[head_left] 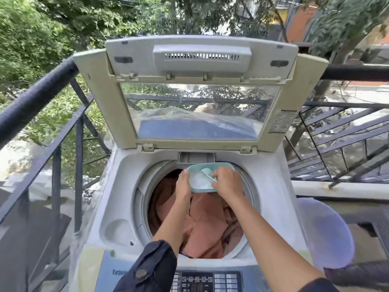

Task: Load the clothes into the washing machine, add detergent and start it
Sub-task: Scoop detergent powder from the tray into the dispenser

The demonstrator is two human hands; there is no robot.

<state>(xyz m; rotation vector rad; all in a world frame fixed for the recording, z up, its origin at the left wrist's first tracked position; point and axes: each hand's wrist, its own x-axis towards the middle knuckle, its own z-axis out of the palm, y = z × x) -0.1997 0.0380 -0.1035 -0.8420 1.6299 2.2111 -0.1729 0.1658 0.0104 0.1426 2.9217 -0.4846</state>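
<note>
A top-loading washing machine (117,199) stands before me with its lid (197,60) raised upright. Pinkish-brown clothes (202,226) fill the drum. My left hand (184,184) holds a light-blue tub of white detergent powder (201,181) over the back of the drum, just below an open grey detergent slot (196,158). My right hand (226,181) reaches into the tub and grips a small white scoop (207,172) lying in the powder.
The control panel (206,281) with its buttons lies at the near edge. A pale lilac basket (324,232) stands to the right of the machine. Dark metal railings (42,95) run along the left and back, with trees beyond.
</note>
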